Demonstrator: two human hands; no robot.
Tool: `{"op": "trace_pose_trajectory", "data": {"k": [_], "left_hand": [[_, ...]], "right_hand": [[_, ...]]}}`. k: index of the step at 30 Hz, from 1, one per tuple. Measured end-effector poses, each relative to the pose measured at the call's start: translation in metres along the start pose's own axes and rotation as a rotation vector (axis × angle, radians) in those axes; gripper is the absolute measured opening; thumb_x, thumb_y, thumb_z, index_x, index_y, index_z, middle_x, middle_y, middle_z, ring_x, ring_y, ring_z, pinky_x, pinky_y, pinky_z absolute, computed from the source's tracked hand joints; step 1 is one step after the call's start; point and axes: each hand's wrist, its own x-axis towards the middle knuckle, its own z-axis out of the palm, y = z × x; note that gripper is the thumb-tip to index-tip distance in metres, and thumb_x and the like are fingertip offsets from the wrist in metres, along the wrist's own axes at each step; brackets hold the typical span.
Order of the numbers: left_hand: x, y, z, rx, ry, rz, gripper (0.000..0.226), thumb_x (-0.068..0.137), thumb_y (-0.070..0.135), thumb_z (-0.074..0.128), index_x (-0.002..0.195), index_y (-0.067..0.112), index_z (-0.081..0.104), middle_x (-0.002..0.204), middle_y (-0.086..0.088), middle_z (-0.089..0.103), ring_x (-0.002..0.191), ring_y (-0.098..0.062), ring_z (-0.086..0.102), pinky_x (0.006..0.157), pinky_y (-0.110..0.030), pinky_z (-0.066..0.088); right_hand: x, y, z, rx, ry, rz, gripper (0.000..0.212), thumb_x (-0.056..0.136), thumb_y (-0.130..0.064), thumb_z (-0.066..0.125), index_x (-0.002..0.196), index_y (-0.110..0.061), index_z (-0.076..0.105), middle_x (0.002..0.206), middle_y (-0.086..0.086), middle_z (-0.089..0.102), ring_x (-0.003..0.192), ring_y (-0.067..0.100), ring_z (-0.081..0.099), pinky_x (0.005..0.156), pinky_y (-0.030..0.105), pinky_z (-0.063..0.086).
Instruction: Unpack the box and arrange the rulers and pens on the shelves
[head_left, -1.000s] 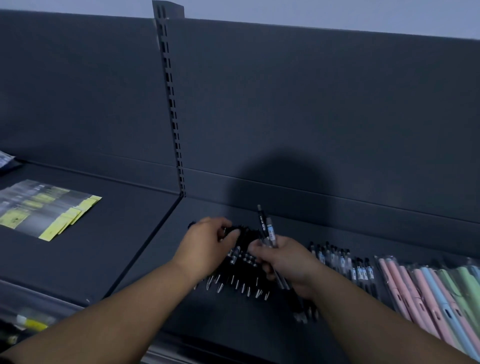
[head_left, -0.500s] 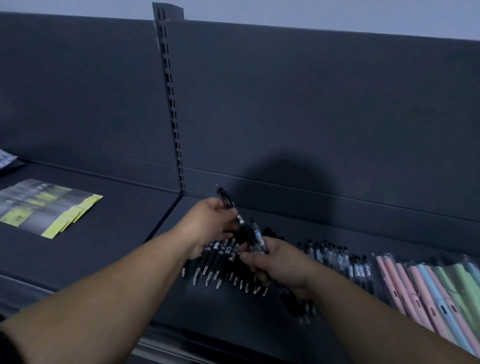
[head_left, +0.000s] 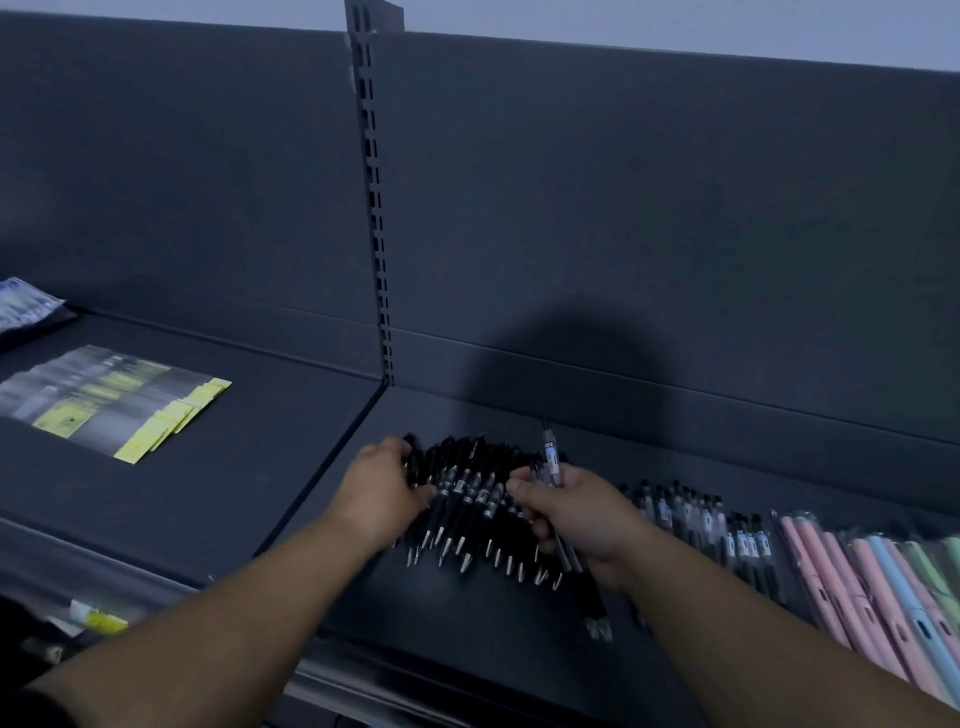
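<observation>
Black pens (head_left: 467, 499) lie fanned out on the shelf (head_left: 467, 629) between two hands.
The left hand (head_left: 382, 488) touches the fan's left edge with bent fingers; whether it grips any pen cannot be told. The right hand (head_left: 576, 514), at the fan's right edge, grips a bundle of pens (head_left: 551, 462). Further right lie labelled pens (head_left: 696, 514), then pastel pens (head_left: 857, 582); far left, yellow-tagged packets (head_left: 114, 400).
</observation>
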Motion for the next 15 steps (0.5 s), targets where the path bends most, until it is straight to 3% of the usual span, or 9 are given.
{"op": "trace_pose_trajectory", "data": {"k": [2,4,9,12,15], "left_hand": [[-0.006,-0.007,0.008,-0.079,0.042,0.033,0.060,0.093,0.030,0.058,0.143,0.011,0.032,0.141,-0.010,0.036,0.127,-0.022,0.042,0.106,-0.026,0.033],[-0.007,-0.010,0.013,-0.110,0.023,0.077,0.055,0.097,0.025,0.050,0.146,0.008,0.029,0.149,-0.008,0.031,0.136,-0.020,0.033,0.110,-0.023,0.024],[0.003,-0.010,0.020,-0.199,-0.046,0.158,0.048,0.100,0.013,0.041,0.147,0.013,0.029,0.153,-0.004,0.029,0.139,-0.016,0.030,0.108,-0.017,0.020],[0.010,-0.009,0.019,-0.210,-0.052,0.162,0.046,0.100,0.012,0.041,0.146,0.013,0.032,0.151,-0.005,0.032,0.135,-0.017,0.035,0.100,-0.013,0.025],[0.010,0.000,0.014,-0.136,0.014,0.161,0.044,0.099,0.017,0.045,0.142,0.011,0.039,0.145,-0.007,0.039,0.132,-0.019,0.040,0.103,-0.020,0.030]], "right_hand": [[0.001,0.000,0.002,0.018,0.012,-0.001,0.011,0.092,-0.020,0.064,0.102,-0.015,0.061,0.063,-0.004,0.053,0.051,0.008,0.045,0.048,0.022,0.039],[0.002,0.000,0.003,0.042,0.021,0.009,0.011,0.092,-0.019,0.064,0.102,-0.015,0.062,0.063,-0.004,0.053,0.050,0.007,0.044,0.047,0.021,0.039],[0.003,0.001,0.001,0.134,0.042,0.055,0.007,0.093,-0.020,0.063,0.096,-0.014,0.061,0.062,-0.003,0.053,0.049,0.008,0.044,0.044,0.020,0.038],[0.001,0.000,-0.004,0.213,0.060,0.085,0.011,0.091,-0.022,0.066,0.089,-0.014,0.058,0.061,-0.002,0.057,0.050,0.008,0.047,0.045,0.021,0.041],[-0.004,-0.004,-0.010,0.337,0.079,0.120,0.012,0.091,-0.019,0.067,0.088,-0.013,0.057,0.062,0.001,0.063,0.049,0.007,0.054,0.044,0.021,0.046]]}}
